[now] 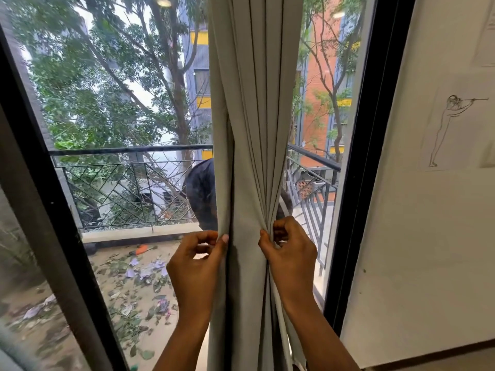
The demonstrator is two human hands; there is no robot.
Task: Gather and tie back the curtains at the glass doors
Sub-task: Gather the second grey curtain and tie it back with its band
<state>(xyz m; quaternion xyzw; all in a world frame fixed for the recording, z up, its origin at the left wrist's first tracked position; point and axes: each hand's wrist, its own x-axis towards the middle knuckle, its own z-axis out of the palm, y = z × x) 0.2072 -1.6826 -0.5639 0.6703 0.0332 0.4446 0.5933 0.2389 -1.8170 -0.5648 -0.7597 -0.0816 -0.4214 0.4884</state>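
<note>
Matt cloth, glossy glass
The curtain [251, 103] is smooth matt cloth; the glass door [112, 108] is glossy, reflecting lights; door frame [375, 129] smooth black; balcony railing [120, 180] dark metal.

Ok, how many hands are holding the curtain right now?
2. The left hand pinches the left edge of the curtain; the right hand grips the gathered folds on its right side, at about the same height.

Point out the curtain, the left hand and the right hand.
curtain [251, 103], head view, on the gathered pleats above the hands.
left hand [197, 261], head view, on the back of the hand.
right hand [292, 253], head view, on the back of the hand.
</note>
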